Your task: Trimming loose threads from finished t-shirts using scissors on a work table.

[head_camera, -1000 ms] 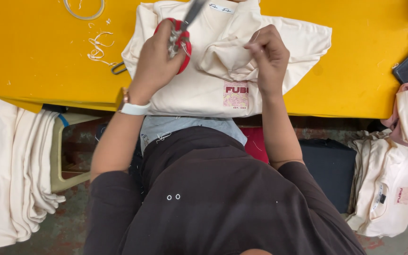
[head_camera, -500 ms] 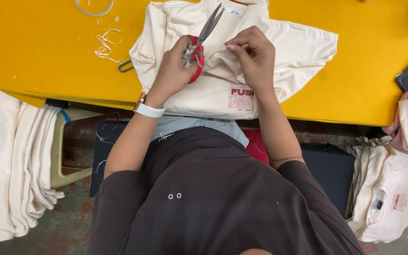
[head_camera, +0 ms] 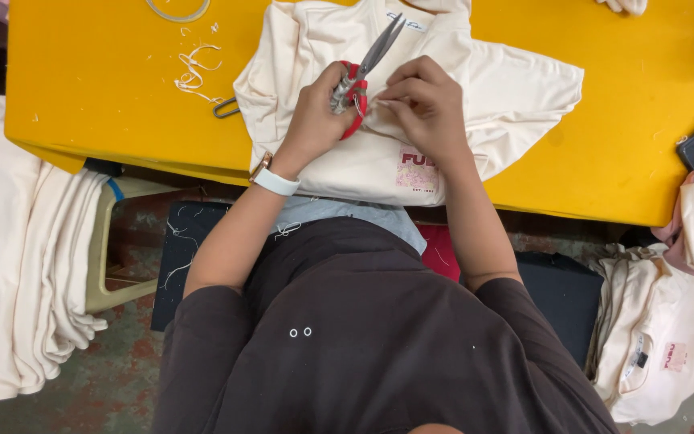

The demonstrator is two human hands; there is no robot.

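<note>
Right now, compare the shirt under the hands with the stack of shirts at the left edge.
The cream shirt lies singly, spread across the yellow table; the stacked shirts are folded and piled beside and below the table. The left hand, holding red-handled scissors, and the right hand rest on the spread shirt; nobody touches the stack. Both are cream fabric.

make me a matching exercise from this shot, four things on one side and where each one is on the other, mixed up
Things:
1. scissors
2. cream shirt
3. thread scraps
4. folded stack of shirts

Places:
A. spread on the yellow table under both hands
B. below the table's left end
C. in the left hand
D. loose on the table, left of the shirt

Pairs: 1-C, 2-A, 3-D, 4-B
</note>
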